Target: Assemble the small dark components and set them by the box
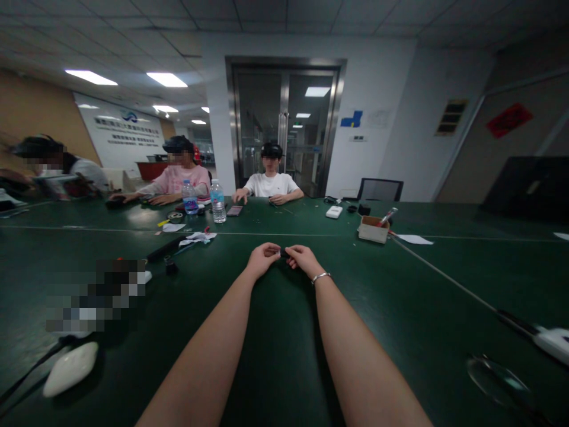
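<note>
Both my arms reach forward over the dark green table (284, 332). Between my fingertips is a small dark object (283, 252), too small to name. My left hand (263, 260) pinches its left side with thumb and fingers. On the other side my right hand (303, 260) closes its fingertips on the same piece, the lower fingers curled in. A silver bracelet (320, 277) circles my right wrist. Part of the piece is covered by my fingers.
At the left stand two water bottles (217, 203), near paper scraps (198, 238). A small box (373, 230) with a pen-like item lies right of my hands. Glasses (498, 379) rest at lower right, a white mouse-like object (72, 369) at lower left. Several people sit across the table.
</note>
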The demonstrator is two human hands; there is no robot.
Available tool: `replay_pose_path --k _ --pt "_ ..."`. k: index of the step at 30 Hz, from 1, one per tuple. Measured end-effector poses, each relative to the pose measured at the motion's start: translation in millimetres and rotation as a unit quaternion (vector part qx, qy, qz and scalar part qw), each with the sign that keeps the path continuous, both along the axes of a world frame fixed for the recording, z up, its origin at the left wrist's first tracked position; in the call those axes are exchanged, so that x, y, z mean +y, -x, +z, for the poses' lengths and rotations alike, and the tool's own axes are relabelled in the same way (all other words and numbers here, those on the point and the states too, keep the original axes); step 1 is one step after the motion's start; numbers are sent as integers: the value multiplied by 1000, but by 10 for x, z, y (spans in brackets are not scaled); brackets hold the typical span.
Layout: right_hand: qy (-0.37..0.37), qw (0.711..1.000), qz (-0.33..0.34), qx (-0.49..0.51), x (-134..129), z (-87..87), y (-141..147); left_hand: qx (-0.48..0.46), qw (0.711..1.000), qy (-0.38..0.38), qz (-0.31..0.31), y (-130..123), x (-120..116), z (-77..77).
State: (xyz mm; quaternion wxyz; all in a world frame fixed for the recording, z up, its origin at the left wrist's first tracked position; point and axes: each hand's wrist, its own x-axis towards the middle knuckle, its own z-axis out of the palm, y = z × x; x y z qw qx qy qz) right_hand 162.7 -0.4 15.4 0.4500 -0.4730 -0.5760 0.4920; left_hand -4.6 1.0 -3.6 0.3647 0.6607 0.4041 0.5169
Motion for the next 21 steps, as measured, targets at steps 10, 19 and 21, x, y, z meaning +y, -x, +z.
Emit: replay_pose_path --k 10,19,21 --pt "-19 1000 4 -8 31 -23 -27 -20 1000 11 12 -18 -46 48" --pt "-2 999 36 2 -15 33 -71 -42 999 6 20 -8 -11 30" --pt "-3 999 39 -7 -25 44 -69 -38 999 6 22 -10 -18 35"
